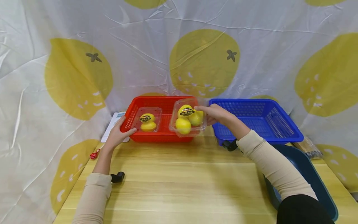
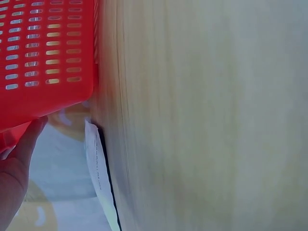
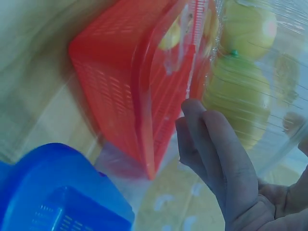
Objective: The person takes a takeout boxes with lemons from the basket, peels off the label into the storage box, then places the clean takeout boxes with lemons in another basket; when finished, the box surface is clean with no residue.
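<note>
Head view: right hand (image 1: 216,114) gripping a clear plastic clamshell of lemons (image 1: 188,120), thumb over the top edge and fingers curled under the right side, box held tilted just above the right end of the red basket (image 1: 156,102). Three yellow lemons visible inside, black-and-gold sticker on the lid. Second, smaller clamshell (image 1: 147,122) (two lemons, same sticker) sitting down in the left half of the red basket.

Left hand (image 1: 117,134) resting against the red basket's left front corner, thumb along the front wall, fingers up the side wall, fairly straight and together, not wrapped around anything. Same story from the left wrist view: one finger (image 2: 29,139) lying flat against the basket's red wall (image 2: 48,48), rest of the hand out of frame.

Right wrist view pretty blurry, but fingers (image 3: 211,149) together and pressed up against the clear clamshell (image 3: 250,72), lemons showing green-yellow through the plastic, red basket (image 3: 130,91) just behind, blue basket (image 3: 53,192) in the lower corner.

Blue basket (image 1: 257,119) just right of the red one on the wooden table (image 1: 179,186), sides nearly touching. White scale-looking thing (image 1: 113,124) partly tucked behind the red basket's left end. Small red object (image 1: 94,154) near the table's left edge, too small to tell what. Dark blue tub (image 1: 305,174) at the right front. Lemon-print cloth (image 1: 204,62) hanging behind everything.
</note>
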